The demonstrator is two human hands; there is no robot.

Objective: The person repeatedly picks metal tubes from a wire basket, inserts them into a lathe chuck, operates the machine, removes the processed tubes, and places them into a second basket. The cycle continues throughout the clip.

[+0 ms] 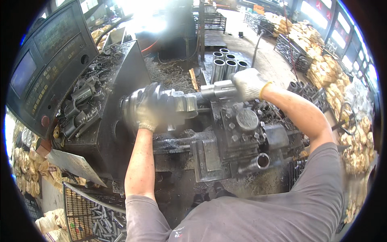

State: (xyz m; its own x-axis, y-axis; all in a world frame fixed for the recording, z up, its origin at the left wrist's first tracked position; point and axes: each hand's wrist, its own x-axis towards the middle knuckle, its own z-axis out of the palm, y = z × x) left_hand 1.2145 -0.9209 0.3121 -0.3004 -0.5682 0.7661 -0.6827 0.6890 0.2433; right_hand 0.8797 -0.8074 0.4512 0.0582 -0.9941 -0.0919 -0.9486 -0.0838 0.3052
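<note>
A lathe fills the middle of the view. My left hand [147,109], in a knitted work glove with a dark-stained finger area, lies over the stepped metal chuck [177,105]. Its fingers curve over the chuck's upper side, partly blurred. To the right, my right hand [250,83], in a whitish glove, is closed round the right end of a steel tube [219,89]. The tube lies roughly level, pointing left toward the chuck, above the tool post [246,119]. A gap shows between the tube's left end and the chuck jaws.
Several upright steel tubes [230,64] stand beyond the lathe. At left are a control panel [48,64] and a chip-strewn ledge with curved metal pieces [76,105]. A hollow round bar [263,161] juts from the tool post. Below left, a crate [76,209] holds metal parts.
</note>
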